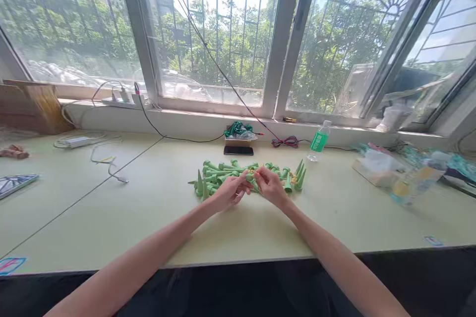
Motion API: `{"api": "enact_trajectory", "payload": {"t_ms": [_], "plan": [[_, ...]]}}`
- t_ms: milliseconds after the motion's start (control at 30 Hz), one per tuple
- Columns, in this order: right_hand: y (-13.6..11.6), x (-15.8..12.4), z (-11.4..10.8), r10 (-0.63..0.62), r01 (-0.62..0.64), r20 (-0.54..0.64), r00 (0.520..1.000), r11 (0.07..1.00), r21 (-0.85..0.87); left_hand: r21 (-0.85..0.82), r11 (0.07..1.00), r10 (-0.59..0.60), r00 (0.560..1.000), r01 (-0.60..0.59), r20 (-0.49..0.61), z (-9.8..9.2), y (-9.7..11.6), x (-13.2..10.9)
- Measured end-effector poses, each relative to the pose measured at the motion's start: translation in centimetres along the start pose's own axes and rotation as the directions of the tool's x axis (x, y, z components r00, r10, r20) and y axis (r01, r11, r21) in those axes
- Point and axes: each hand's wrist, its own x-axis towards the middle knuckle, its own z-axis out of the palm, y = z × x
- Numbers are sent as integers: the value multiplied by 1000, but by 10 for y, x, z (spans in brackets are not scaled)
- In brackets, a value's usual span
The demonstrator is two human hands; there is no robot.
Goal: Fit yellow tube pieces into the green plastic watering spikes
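Observation:
My left hand (234, 191) is closed around the head of a green plastic spike (249, 177), just above the table. Close beside it, my right hand (271, 186) pinches at the same end, where a small yellow part (252, 170) shows by the fingertips. How far the yellow part sits in the spike is too small to tell. A pile of similar green spikes (210, 178) lies behind and around both hands. Several stand on their heads, points up, at the right end, with small yellow pieces (294, 178) among them.
Behind the pile are a black phone (238, 150) and a small box with green cord (240, 131). A bottle with a green label (319, 142) stands to the right. Cluttered packaging (386, 168) lies farther right; a white cable (107, 162) crosses the left side.

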Motion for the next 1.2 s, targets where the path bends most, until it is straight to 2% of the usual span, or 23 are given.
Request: {"api": "enact_trajectory", "payload": {"t_ms": [133,233,433,600,700,833,967,1100,1200], "plan": [[3,-1,0,10,-10,-9,1000,1000,-7,38,999,25,1000,-25,2,2,0,-4],[3,-1,0,32,-32,-10,999,999,14,134,986,102,995,-103,15,3,2,-8],[-3,0,-1,72,-70,-26,997,996,54,357,907,274,957,-223,-100,6,5,-12],[-5,0,1,88,-85,-42,995,994,73,400,864,377,919,-305,-115,8,5,-11],[-4,1,4,91,-85,-74,993,993,81,397,864,394,907,-310,-149,11,4,-11],[0,3,5,97,-81,-120,988,988,131,309,904,366,908,-295,-203,12,4,-9],[2,3,3,101,-77,-108,989,976,204,124,968,240,949,-219,-205,10,5,-5],[-1,0,2,57,-53,-23,998,986,158,-51,998,27,996,-31,-81,8,7,-5],[-4,-2,2,42,-44,15,999,992,116,-91,995,-42,999,41,-8,8,8,-6]]}}
